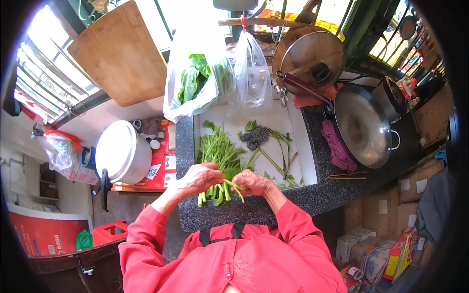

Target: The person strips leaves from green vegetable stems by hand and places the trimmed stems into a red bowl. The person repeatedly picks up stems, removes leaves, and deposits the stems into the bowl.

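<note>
Both hands meet over the near edge of a white-tiled sink (231, 114) set in a dark speckled stone counter. Between the fingers of my left hand (205, 178) and my right hand (253, 182) runs a pale green vegetable stem, gripped by both. Under and beyond my left hand lies a pile of leafy green stalks (218, 146), their cut ends towards me. Behind my right hand, a steel wool scourer (255, 137) rests on the sink floor, with loose stems (273, 161) beside it.
A clear plastic bag of leaves (194, 80) hangs beyond the sink, near a metal tap (281, 94). A wok (362, 126) and purple cloth (336, 146) are on the right counter. At left stand a white-lidded pot (119, 152) and a wooden board (121, 55).
</note>
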The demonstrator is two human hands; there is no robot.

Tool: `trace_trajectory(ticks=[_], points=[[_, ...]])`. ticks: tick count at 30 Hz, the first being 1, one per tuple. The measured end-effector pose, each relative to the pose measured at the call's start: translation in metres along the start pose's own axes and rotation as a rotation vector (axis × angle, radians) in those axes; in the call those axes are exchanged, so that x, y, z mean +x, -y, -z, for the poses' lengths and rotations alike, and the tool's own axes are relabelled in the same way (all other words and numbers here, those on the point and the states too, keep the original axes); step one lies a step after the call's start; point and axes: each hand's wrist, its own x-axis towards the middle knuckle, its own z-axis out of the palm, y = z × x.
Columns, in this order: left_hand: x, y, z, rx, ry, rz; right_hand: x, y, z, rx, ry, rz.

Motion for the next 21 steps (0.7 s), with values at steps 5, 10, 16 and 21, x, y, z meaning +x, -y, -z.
trace_trajectory(ticks=[5,10,16,21], points=[[0.000,0.005,0.001,0.015,0.014,-0.012,0.001,-0.010,-0.003,0.079,0.065,-0.050],[-0.004,0.016,-0.003,-0.045,0.084,0.076,0.002,-0.025,-0.011,0.213,-0.180,0.101],[-0.002,0.008,-0.010,0.018,0.093,0.318,0.013,-0.024,-0.002,0.330,-0.792,0.275],[-0.003,0.005,-0.007,-0.084,0.030,0.391,-0.005,-0.013,0.030,0.359,-0.727,0.388]])
